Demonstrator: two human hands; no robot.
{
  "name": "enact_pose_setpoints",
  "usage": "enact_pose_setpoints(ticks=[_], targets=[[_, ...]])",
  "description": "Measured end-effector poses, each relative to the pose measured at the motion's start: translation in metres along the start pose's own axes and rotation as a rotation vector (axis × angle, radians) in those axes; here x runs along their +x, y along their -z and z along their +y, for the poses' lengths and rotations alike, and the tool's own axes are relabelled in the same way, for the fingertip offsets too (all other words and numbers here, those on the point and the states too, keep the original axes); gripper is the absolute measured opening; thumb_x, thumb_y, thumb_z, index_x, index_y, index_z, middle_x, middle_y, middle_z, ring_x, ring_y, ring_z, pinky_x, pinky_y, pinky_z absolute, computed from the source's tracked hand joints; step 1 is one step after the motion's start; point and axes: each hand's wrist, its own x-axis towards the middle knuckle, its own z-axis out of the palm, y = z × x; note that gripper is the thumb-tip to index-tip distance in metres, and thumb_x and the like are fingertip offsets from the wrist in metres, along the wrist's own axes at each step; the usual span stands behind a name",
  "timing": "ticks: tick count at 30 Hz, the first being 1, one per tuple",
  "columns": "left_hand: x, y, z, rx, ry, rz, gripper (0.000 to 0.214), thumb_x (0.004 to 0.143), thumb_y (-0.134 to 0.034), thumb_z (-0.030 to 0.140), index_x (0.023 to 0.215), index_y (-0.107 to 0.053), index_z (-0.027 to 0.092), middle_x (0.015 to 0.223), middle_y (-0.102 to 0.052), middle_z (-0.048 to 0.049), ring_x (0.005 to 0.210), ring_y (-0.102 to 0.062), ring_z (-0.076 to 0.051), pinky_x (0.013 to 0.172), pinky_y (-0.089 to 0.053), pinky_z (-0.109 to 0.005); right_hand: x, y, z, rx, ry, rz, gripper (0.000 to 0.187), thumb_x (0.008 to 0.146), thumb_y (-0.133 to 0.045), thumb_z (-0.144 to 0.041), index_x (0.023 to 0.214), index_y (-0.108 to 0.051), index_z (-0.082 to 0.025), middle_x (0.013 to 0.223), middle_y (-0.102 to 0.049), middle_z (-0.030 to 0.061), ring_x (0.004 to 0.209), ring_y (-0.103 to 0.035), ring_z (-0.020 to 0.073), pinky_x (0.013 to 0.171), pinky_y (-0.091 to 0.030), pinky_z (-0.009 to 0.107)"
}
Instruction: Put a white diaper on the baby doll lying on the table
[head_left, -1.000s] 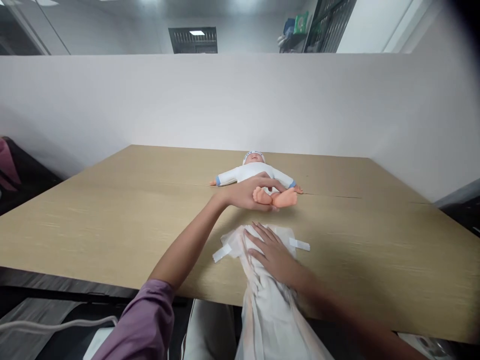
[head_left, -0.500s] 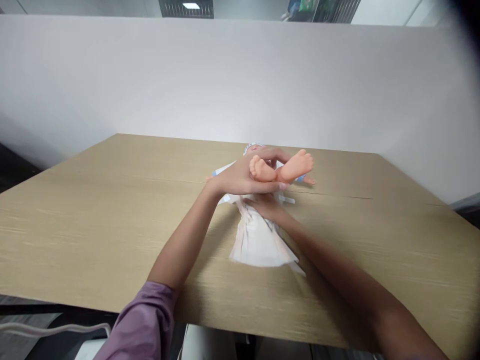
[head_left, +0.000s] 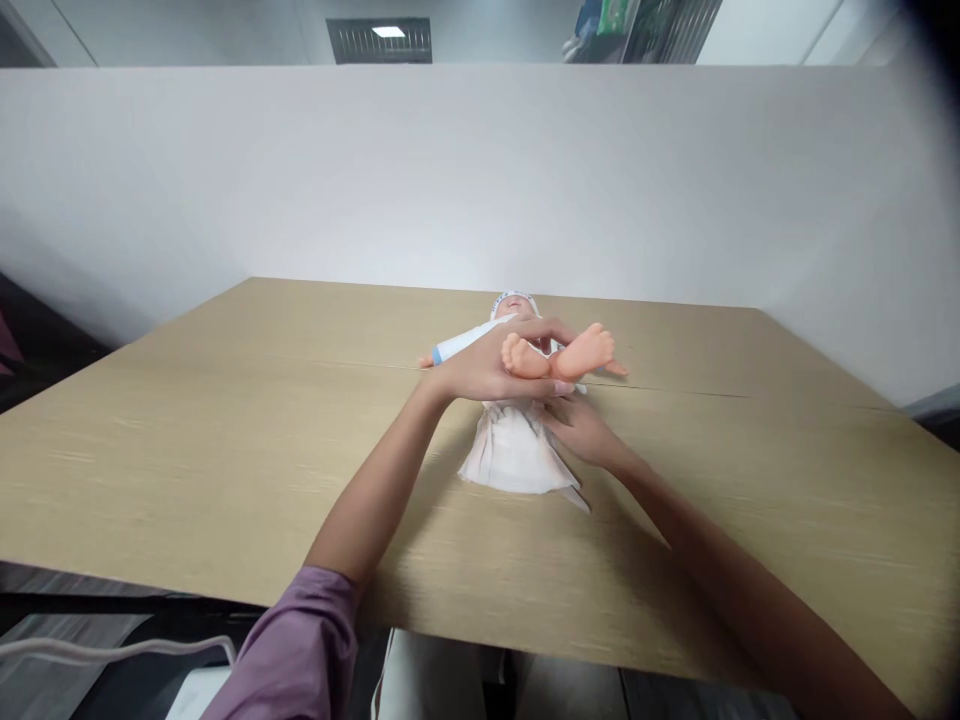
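A baby doll in a white suit and cap lies on its back at the far middle of the wooden table. My left hand is closed round the doll's bare legs and holds them raised off the table. A white diaper lies under the raised legs, its near end spread toward me. My right hand rests on the diaper's far right part below the doll's feet, fingers partly hidden under the legs.
A white partition wall stands right behind the table. A pale cable runs on the floor at the lower left. My lap shows below the table's near edge.
The diaper has slid away from the table's near edge to under the doll. My left hand lifted the doll's legs. My right hand went forward with the diaper.
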Motion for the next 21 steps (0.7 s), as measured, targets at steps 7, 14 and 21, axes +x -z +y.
enact_pose_setpoints(ticks=[7, 14, 21], targets=[[-0.012, -0.023, 0.002, 0.095, 0.021, -0.071, 0.039, 0.084, -0.079, 0.037, 0.120, -0.070, 0.024, 0.114, -0.072, -0.0062, 0.112, -0.062, -0.027, 0.098, -0.050, -0.043, -0.055, 0.022, -0.025, 0.040, -0.150, 0.427, 0.060, 0.089, -0.073, -0.052, 0.137, -0.053, -0.023, 0.134, -0.065, 0.0148, 0.124, -0.062, 0.0338, 0.104, -0.051, 0.054], [-0.045, -0.034, 0.003, 0.096, -0.013, -0.131, 0.041, 0.089, -0.075, 0.036, 0.125, -0.067, 0.020, 0.131, -0.070, -0.0109, 0.124, -0.063, -0.028, 0.110, -0.049, -0.045, -0.057, 0.040, -0.040, 0.076, 0.153, 0.197, 0.046, 0.095, -0.061, -0.037, 0.139, -0.056, -0.025, 0.133, -0.067, 0.0108, 0.125, -0.063, 0.0317, 0.106, -0.052, 0.050], [-0.128, -0.025, -0.041, 0.339, 0.002, -0.126, 0.049, 0.087, -0.074, 0.034, 0.133, -0.065, 0.021, 0.140, -0.066, -0.0169, 0.141, -0.053, -0.033, 0.119, -0.043, -0.055, -0.088, 0.040, 0.009, -0.140, 0.413, -0.003, 0.043, 0.100, -0.042, -0.020, 0.136, -0.065, -0.028, 0.139, -0.066, 0.0087, 0.135, -0.058, 0.0257, 0.110, -0.050, 0.047]])
